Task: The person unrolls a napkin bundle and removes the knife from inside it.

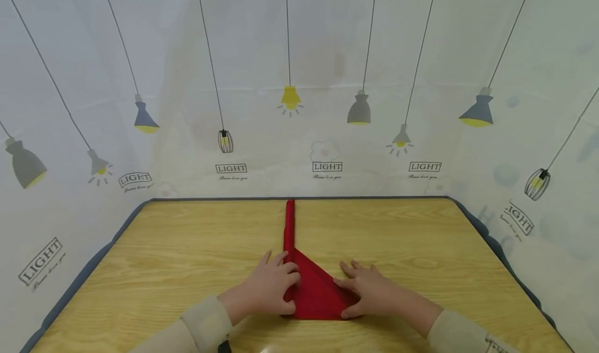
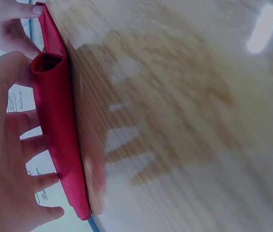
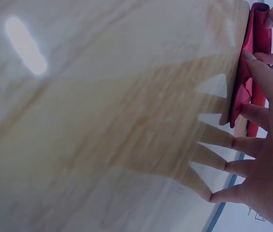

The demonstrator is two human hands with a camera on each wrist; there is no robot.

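A red cloth (image 1: 318, 296) lies near the front of the table, rolled into a narrow tube (image 1: 290, 223) along its left side. Its flat part tapers to a slanted far edge on the right. My left hand (image 1: 273, 285) rests over the near half of the tube, fingers spread and thumb by the near end. In the left wrist view the tube's hollow end (image 2: 49, 63) shows beside the thumb. My right hand (image 1: 374, 290) touches the cloth's right corner with thumb and index finger set apart. Its other fingers spread beyond the cloth. A raised crease (image 3: 245, 89) runs between thumb and index finger.
The wood-grain table (image 1: 196, 238) has a dark blue edge (image 1: 224, 199) at the back and sides. Pale sheeting (image 1: 262, 41) printed with hanging lamps rises behind and on both sides. A light reflection shows on the tabletop in both wrist views.
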